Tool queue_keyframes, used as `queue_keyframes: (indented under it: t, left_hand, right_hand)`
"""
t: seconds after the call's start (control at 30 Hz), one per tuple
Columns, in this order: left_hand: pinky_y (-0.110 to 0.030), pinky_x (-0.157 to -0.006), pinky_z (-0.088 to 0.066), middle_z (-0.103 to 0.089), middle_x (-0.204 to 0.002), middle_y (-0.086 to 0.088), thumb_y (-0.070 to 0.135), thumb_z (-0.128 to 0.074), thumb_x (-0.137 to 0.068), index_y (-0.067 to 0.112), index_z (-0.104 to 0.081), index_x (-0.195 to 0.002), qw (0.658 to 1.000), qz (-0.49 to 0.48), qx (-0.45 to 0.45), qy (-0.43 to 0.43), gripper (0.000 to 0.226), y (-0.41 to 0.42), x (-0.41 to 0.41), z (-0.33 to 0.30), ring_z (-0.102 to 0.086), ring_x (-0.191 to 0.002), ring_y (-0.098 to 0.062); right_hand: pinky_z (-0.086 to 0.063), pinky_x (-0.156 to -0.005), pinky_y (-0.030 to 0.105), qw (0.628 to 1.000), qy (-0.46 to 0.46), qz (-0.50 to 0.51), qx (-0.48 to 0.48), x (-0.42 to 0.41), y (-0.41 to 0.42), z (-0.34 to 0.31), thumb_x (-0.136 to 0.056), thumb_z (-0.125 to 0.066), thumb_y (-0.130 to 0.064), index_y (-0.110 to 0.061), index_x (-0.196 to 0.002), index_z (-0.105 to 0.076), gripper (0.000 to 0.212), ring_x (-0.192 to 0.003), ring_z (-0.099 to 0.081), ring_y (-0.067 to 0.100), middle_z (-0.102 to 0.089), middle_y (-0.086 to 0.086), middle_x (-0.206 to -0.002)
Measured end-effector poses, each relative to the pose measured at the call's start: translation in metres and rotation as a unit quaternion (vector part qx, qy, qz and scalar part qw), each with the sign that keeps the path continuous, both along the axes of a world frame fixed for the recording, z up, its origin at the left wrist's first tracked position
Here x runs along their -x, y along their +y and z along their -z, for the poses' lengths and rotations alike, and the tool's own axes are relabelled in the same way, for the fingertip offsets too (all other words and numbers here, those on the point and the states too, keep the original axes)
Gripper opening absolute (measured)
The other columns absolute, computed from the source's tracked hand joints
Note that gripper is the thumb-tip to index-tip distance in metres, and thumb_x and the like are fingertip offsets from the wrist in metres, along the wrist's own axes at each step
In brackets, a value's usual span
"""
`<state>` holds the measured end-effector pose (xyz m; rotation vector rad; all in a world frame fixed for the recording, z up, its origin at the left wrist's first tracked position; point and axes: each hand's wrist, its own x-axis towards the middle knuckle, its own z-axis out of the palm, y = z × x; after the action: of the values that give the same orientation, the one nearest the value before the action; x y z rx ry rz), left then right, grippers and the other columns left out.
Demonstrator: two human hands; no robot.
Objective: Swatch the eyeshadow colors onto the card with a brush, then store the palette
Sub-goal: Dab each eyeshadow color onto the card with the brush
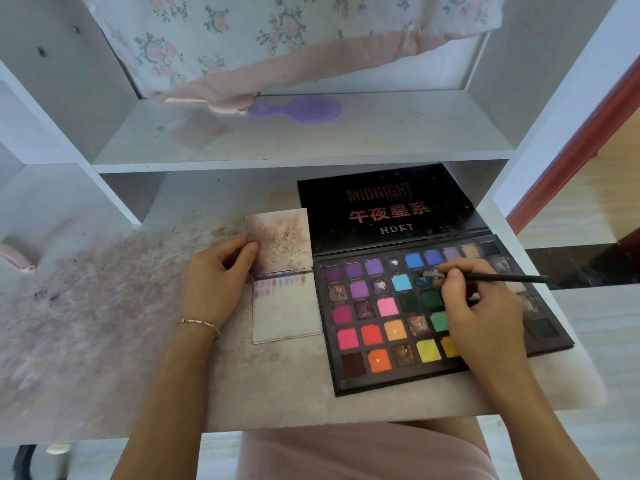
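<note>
Palette [408, 327]: open on the desk [242, 393], right of the card.
Card [287, 306]: faint swatches along its fold.
Brush [485, 277]: my right hand [481, 313] pinches it, tip over a teal pan.
Left hand [218, 282]: my thumb holds the card's far-left edge.
Shelf [301, 143]: purple hairbrush [298, 109] lies at the far side.

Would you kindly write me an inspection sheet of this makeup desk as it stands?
Surface: desk smeared and dusted with pinkish powder.
Job's things: palette lies open, lid flat behind; card beside it, a row of faint swatches near its top; brush tip at a teal pan.
Clutter: stained sheet above the card; purple hand mirror on the shelf.
Grippers: left hand pinches the stained sheet's edge; right hand grips the brush in its fingers.
Cables: nothing seen.
Surroundings: white shelving, floral cloth hanging above.
</note>
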<state>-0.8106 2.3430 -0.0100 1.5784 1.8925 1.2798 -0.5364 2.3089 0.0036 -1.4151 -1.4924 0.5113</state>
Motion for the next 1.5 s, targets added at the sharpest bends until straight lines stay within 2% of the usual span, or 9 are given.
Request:
queue_keyframes:
  t: [0.13, 0.27, 0.5, 0.67, 0.9, 1.0, 1.1, 1.33, 1.5]
  left_hand:
    - [-0.016, -0.071, -0.042, -0.056, -0.055, 0.035, 0.015, -0.06, -0.087, 0.009, -0.072, -0.091, 1.0, 0.002, 0.007, 0.003, 0.015, 0.001, 0.001, 0.001, -0.053, -0.066, 0.001]
    - [-0.03, -0.071, -0.045, -0.053, -0.064, 0.021, 0.014, -0.059, -0.088, -0.001, -0.068, -0.082, 1.0, 0.007, -0.005, 0.001, 0.018, 0.0, 0.001, 0.001, -0.054, -0.073, -0.015]
    - [-0.031, -0.072, -0.046, -0.055, -0.065, 0.019, 0.013, -0.059, -0.088, -0.001, -0.068, -0.082, 1.0, 0.007, -0.006, -0.003, 0.017, 0.0, 0.001, 0.001, -0.055, -0.073, -0.015]
    - [-0.04, -0.075, -0.048, -0.057, -0.067, 0.001, 0.013, -0.059, -0.088, -0.003, -0.067, -0.081, 1.0, 0.009, -0.018, 0.002, 0.019, -0.001, 0.0, 0.0, -0.053, -0.073, -0.017]
    - [-0.018, -0.068, -0.042, -0.056, -0.054, 0.036, 0.016, -0.06, -0.087, 0.005, -0.071, -0.085, 1.0, 0.001, -0.005, 0.008, 0.016, 0.0, 0.001, 0.002, -0.052, -0.064, 0.0]
    - [-0.014, -0.068, -0.041, -0.055, -0.055, 0.039, 0.016, -0.059, -0.088, 0.007, -0.072, -0.088, 1.0, 0.003, 0.001, 0.007, 0.015, 0.0, 0.001, 0.001, -0.053, -0.064, 0.003]
    - [-0.011, -0.065, -0.041, -0.055, -0.057, 0.03, 0.015, -0.06, -0.087, 0.008, -0.072, -0.088, 1.0, -0.006, -0.004, 0.008, 0.015, 0.0, 0.0, 0.0, -0.054, -0.063, 0.004]
    - [-0.038, -0.074, -0.049, -0.059, -0.068, 0.001, 0.015, -0.058, -0.088, 0.0, -0.068, -0.081, 1.0, 0.002, 0.007, 0.002, 0.019, -0.001, 0.0, -0.002, -0.054, -0.072, -0.017]
    - [-0.041, -0.075, -0.049, -0.059, -0.071, -0.001, 0.015, -0.059, -0.088, -0.001, -0.067, -0.08, 1.0, -0.003, 0.01, 0.005, 0.019, -0.003, 0.0, -0.003, -0.053, -0.072, -0.015]
  right_hand:
    - [-0.04, -0.061, 0.0, 1.0, -0.022, -0.012, 0.01, 0.0, 0.001, 0.002, -0.088, -0.045, -0.011, -0.029, -0.079, -0.05, 0.021, -0.076, -0.054, -0.014, -0.056, -0.014, -0.072]
    - [-0.042, -0.062, 0.003, 0.999, -0.05, -0.009, 0.018, -0.001, 0.003, 0.004, -0.089, -0.047, -0.008, -0.025, -0.078, -0.052, 0.02, -0.078, -0.053, -0.013, -0.054, -0.015, -0.071]
    - [-0.041, -0.064, 0.002, 0.999, -0.033, -0.011, 0.011, -0.001, 0.001, 0.003, -0.088, -0.044, -0.013, -0.025, -0.079, -0.052, 0.017, -0.079, -0.053, -0.013, -0.055, -0.015, -0.073]
    - [-0.042, -0.06, 0.004, 0.999, -0.027, -0.001, 0.016, 0.0, 0.001, 0.002, -0.089, -0.047, -0.009, -0.035, -0.074, -0.048, 0.029, -0.076, -0.054, -0.011, -0.055, -0.013, -0.072]
    - [-0.042, -0.058, 0.004, 0.999, -0.021, -0.002, 0.032, -0.001, 0.0, 0.0, -0.089, -0.047, -0.002, -0.035, -0.074, -0.047, 0.036, -0.073, -0.055, -0.009, -0.056, -0.009, -0.069]
    - [-0.042, -0.059, 0.003, 1.0, -0.005, 0.003, 0.027, 0.0, -0.001, -0.002, -0.09, -0.047, -0.002, -0.034, -0.076, -0.048, 0.035, -0.072, -0.055, -0.01, -0.057, -0.008, -0.07]
    - [-0.045, -0.059, 0.006, 1.0, 0.024, 0.0, 0.014, 0.001, -0.002, -0.005, -0.091, -0.046, -0.01, -0.035, -0.077, -0.049, 0.029, -0.07, -0.056, -0.005, -0.058, -0.005, -0.07]
    - [-0.049, -0.062, 0.014, 0.991, 0.119, -0.05, 0.029, 0.029, -0.005, -0.012, -0.088, -0.048, -0.012, -0.033, -0.079, -0.051, 0.023, -0.066, -0.06, 0.009, -0.061, 0.001, -0.066]
    - [-0.05, -0.062, 0.025, 0.981, 0.153, -0.098, 0.063, 0.061, -0.003, -0.011, -0.086, -0.053, -0.015, -0.029, -0.076, -0.053, 0.017, -0.067, -0.061, 0.018, -0.064, 0.002, -0.071]
